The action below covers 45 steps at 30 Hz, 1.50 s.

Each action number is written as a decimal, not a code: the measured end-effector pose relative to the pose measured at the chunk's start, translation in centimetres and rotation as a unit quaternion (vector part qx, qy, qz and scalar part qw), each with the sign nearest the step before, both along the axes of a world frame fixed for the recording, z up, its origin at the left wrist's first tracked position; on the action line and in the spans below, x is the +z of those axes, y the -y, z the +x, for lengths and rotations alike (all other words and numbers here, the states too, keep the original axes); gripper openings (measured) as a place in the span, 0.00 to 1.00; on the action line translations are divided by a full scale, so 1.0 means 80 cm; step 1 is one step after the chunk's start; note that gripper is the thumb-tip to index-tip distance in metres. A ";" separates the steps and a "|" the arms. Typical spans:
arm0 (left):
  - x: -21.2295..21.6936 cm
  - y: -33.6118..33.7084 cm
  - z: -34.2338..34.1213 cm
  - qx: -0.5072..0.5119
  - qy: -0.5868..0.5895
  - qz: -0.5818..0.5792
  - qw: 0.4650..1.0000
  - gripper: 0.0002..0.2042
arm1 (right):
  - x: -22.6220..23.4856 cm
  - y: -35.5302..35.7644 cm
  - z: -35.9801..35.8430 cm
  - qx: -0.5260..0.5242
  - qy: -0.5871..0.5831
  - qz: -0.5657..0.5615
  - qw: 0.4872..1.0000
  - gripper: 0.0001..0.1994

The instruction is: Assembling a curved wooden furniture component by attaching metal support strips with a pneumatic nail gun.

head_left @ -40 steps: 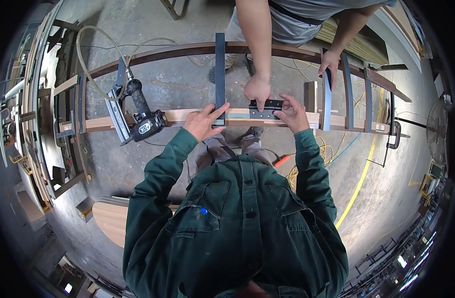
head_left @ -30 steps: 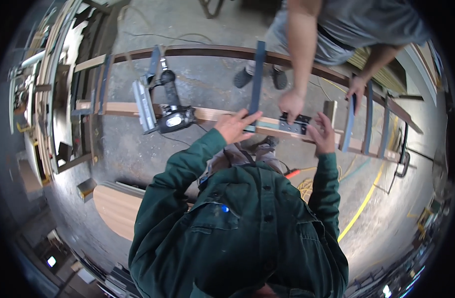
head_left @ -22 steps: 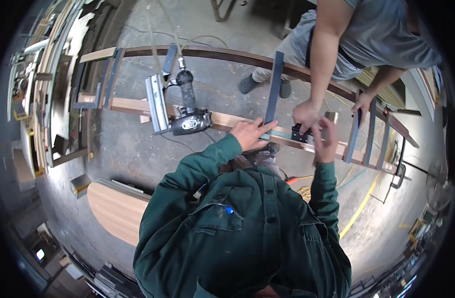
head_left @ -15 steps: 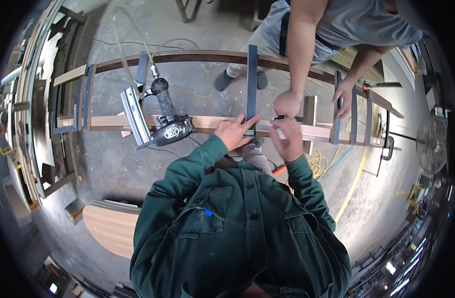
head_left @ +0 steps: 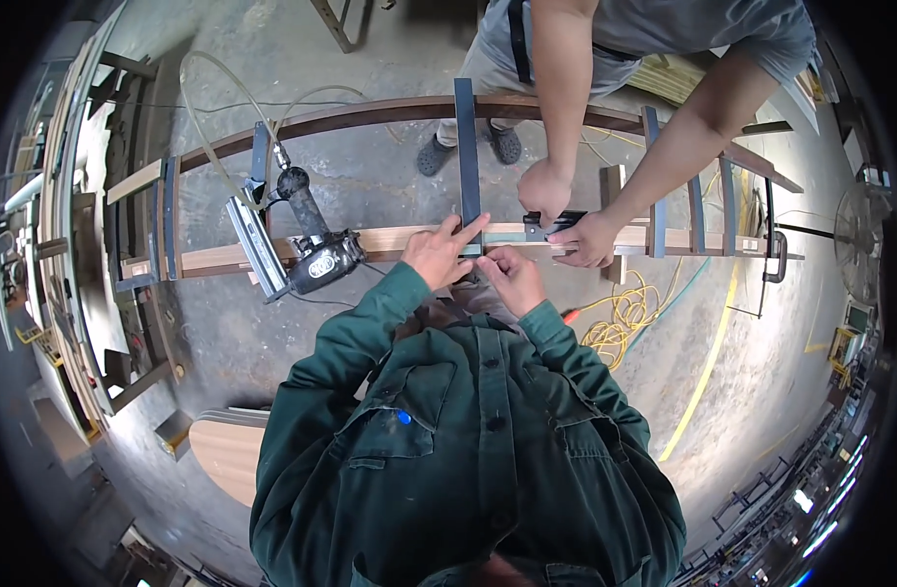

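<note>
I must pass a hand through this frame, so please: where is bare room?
Free: the opening between nail gun, far rail, tall crosspiece and near rail. Crowded: the near rail from crosspiece to black plate, where your left hand, right hand and the co-worker's hands gather.

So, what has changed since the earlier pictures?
The right hand moved left, from the black plate to beside the left hand. A co-worker's hand released a dark crossbar and moved to the plate. Unchanged: left hand on another crossbar, nail gun on the rail.
</note>
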State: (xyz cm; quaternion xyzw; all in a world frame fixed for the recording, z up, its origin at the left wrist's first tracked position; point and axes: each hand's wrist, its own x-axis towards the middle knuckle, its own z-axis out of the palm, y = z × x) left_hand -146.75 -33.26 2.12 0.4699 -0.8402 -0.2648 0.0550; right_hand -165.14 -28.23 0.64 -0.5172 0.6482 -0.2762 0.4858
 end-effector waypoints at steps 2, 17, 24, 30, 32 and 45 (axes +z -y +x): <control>0.003 -0.001 0.001 0.003 0.000 0.000 1.000 0.42 | 0.004 -0.006 -0.009 0.005 -0.023 0.001 1.000 0.13; 0.014 -0.010 0.001 0.053 0.006 0.028 0.998 0.46 | -0.008 -0.034 -0.063 -0.013 0.000 -0.009 1.000 0.12; 0.009 -0.083 0.042 0.097 -0.073 -0.115 0.986 0.34 | 0.034 -0.010 -0.046 0.016 0.010 -0.101 0.995 0.05; 0.000 -0.163 0.074 0.090 -0.160 0.021 0.983 0.15 | 0.103 0.086 0.068 0.326 -0.086 -0.428 0.838 0.17; -0.015 -0.181 0.095 0.079 -0.146 0.075 0.983 0.13 | 0.095 0.126 0.131 0.463 -0.128 -0.445 0.756 0.23; -0.053 -0.297 0.313 0.291 -0.170 0.235 0.912 0.14 | 0.021 0.214 0.325 0.678 -0.244 -0.553 0.419 0.04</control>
